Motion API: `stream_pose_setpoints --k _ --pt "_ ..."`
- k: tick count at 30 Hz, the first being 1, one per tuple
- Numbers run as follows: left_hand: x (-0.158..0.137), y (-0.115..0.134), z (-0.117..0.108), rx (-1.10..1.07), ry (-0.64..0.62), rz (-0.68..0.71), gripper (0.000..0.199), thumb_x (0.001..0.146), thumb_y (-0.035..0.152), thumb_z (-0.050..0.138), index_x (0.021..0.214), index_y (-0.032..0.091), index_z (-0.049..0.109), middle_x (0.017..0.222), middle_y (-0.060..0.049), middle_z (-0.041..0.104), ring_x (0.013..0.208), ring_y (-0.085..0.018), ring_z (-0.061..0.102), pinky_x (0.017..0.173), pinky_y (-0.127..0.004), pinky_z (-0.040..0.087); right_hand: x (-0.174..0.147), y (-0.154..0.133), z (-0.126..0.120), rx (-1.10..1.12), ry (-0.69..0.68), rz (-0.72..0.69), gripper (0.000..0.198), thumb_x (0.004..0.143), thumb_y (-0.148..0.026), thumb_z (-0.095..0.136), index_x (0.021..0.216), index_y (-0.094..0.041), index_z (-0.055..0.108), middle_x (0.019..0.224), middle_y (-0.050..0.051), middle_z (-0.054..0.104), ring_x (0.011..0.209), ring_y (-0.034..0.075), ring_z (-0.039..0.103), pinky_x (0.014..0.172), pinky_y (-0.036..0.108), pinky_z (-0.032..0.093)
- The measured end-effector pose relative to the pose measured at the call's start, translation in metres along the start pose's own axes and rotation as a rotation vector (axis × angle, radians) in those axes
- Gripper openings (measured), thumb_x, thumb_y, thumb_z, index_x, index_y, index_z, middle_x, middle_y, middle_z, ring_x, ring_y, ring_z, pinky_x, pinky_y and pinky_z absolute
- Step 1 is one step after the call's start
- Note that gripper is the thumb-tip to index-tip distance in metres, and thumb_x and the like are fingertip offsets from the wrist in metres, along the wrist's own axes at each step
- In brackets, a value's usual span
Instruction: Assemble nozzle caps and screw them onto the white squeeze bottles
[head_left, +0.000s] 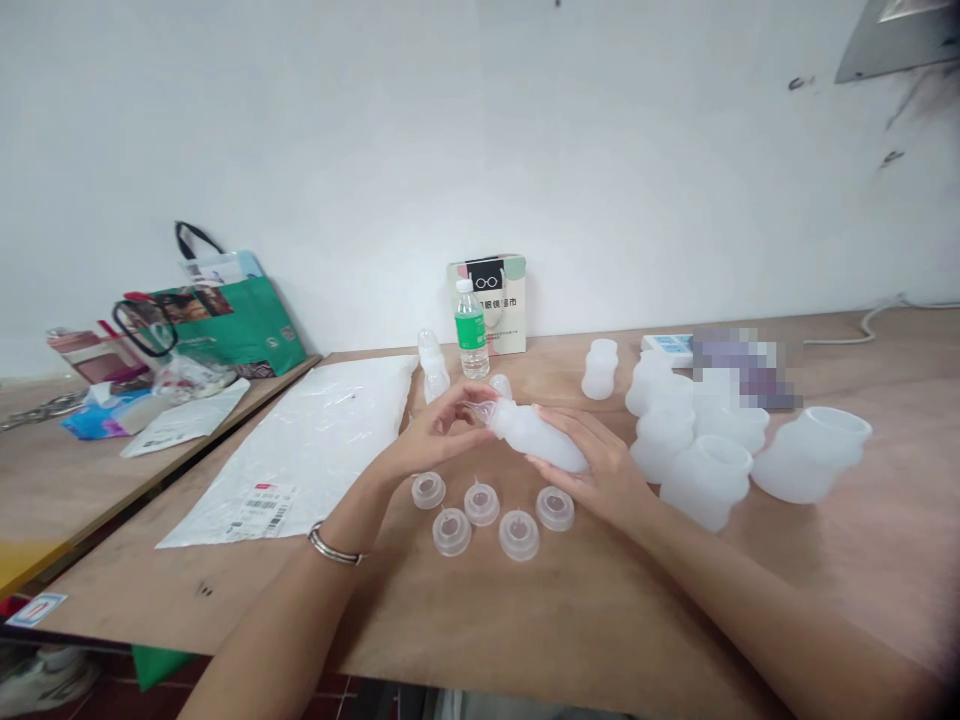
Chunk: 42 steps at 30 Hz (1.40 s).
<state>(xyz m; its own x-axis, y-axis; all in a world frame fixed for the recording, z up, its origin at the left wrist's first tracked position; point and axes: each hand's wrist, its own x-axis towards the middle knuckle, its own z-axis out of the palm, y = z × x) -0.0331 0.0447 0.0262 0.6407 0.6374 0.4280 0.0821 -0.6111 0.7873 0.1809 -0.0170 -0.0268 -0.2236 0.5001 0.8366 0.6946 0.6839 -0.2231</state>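
White bottle point(538, 438), held sideways, between left hand point(426, 440) and right hand point(606, 468)

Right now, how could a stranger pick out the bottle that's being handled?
Find the table against the wall, then the five clear caps on it. Just beyond them the bottle is held sideways, right hand round its white body, left hand at its clear end. The other white bottles rest on the table; it alone is in hand.

Pale paper carrier bag point(514, 328) reads "眼镜" and "市", beneath a white spectacles sign point(487, 282). Barcoded label point(262, 508) on flat white plastic mailer point(330, 430): print too small.
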Motion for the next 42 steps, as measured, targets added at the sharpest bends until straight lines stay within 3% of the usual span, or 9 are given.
stream_pose_setpoints --k 2,5,15,20,26,29,32,35,42 --pt "0.0 0.001 0.001 -0.061 -0.016 0.089 0.049 0.075 0.026 0.064 0.119 0.026 0.042 0.122 -0.008 0.047 0.11 -0.021 0.047 0.089 -0.035 0.041 0.0 0.0 0.0 -0.007 0.009 -0.004 0.051 0.078 -0.022 0.06 0.127 -0.024 0.044 0.116 0.007 0.059 0.105 0.023 0.057 0.088 0.037 0.049" --pt "0.0 -0.002 0.004 -0.057 0.034 0.056 0.059 0.074 0.029 0.066 0.125 0.025 0.036 0.122 -0.01 0.047 0.112 -0.023 0.044 0.089 -0.037 0.04 0.001 -0.001 0.0 -0.006 0.025 -0.021 0.053 0.077 -0.02 0.061 0.127 -0.025 0.043 0.115 0.008 0.06 0.103 0.023 0.057 0.086 0.037 0.05" --pt "0.0 -0.008 0.001 -0.01 0.074 0.013 0.058 0.073 0.035 0.066 0.123 0.025 0.037 0.115 -0.009 0.049 0.103 -0.02 0.049 0.084 -0.033 0.039 0.002 -0.005 -0.002 0.084 0.14 0.015 0.06 0.074 -0.02 0.066 0.127 -0.028 0.04 0.117 0.007 0.058 0.104 0.023 0.057 0.087 0.037 0.049" --pt "0.001 -0.012 0.007 -0.072 0.057 0.038 0.07 0.066 0.042 0.071 0.124 0.023 0.038 0.116 -0.01 0.048 0.107 -0.024 0.047 0.086 -0.035 0.039 0.0 -0.01 -0.002 0.095 0.077 0.04 0.056 0.073 -0.023 0.066 0.125 -0.025 0.043 0.112 0.008 0.06 0.101 0.023 0.059 0.084 0.036 0.051" --pt "0.003 -0.012 0.007 -0.165 0.172 0.018 0.051 0.074 0.044 0.062 0.116 0.022 0.043 0.106 -0.008 0.052 0.097 -0.019 0.05 0.08 -0.031 0.04 -0.001 -0.009 -0.003 0.157 0.191 0.025 0.063 0.071 -0.023 0.069 0.126 -0.026 0.04 0.116 0.008 0.059 0.103 0.024 0.058 0.086 0.038 0.049" --pt "0.001 -0.01 0.011 -0.165 0.136 0.093 0.054 0.066 0.046 0.07 0.108 0.02 0.048 0.103 -0.006 0.051 0.093 -0.017 0.048 0.075 -0.027 0.039 -0.001 -0.011 -0.001 0.137 0.115 0.105 0.056 0.074 -0.025 0.065 0.125 -0.025 0.041 0.115 0.007 0.059 0.101 0.023 0.059 0.085 0.038 0.049" --pt "-0.001 -0.009 0.018 -0.131 0.195 0.051 0.036 0.068 0.038 0.071 0.093 0.019 0.052 0.091 -0.002 0.051 0.081 -0.013 0.048 0.07 -0.024 0.039 0.0 -0.014 0.0 0.16 0.039 0.18 0.051 0.075 -0.027 0.064 0.121 -0.025 0.044 0.115 0.007 0.059 0.101 0.023 0.058 0.086 0.038 0.048" --pt "-0.001 -0.009 0.021 -0.119 0.229 0.0 0.03 0.069 0.035 0.07 0.087 0.018 0.054 0.086 -0.001 0.053 0.075 -0.011 0.049 0.069 -0.025 0.039 0.004 -0.017 -0.003 0.335 -0.024 0.329 0.047 0.073 -0.031 0.066 0.116 -0.024 0.049 0.115 0.006 0.06 0.101 0.023 0.058 0.084 0.036 0.048" --pt "-0.003 -0.005 0.021 -0.169 0.149 -0.014 0.027 0.073 0.036 0.066 0.094 0.019 0.06 0.088 -0.003 0.06 0.08 -0.013 0.054 0.074 -0.027 0.04 0.012 -0.008 -0.01 1.238 -0.42 0.774 0.037 0.076 -0.038 0.062 0.107 -0.02 0.053 0.091 0.005 0.065 0.065 0.014 0.063 0.052 0.024 0.049"
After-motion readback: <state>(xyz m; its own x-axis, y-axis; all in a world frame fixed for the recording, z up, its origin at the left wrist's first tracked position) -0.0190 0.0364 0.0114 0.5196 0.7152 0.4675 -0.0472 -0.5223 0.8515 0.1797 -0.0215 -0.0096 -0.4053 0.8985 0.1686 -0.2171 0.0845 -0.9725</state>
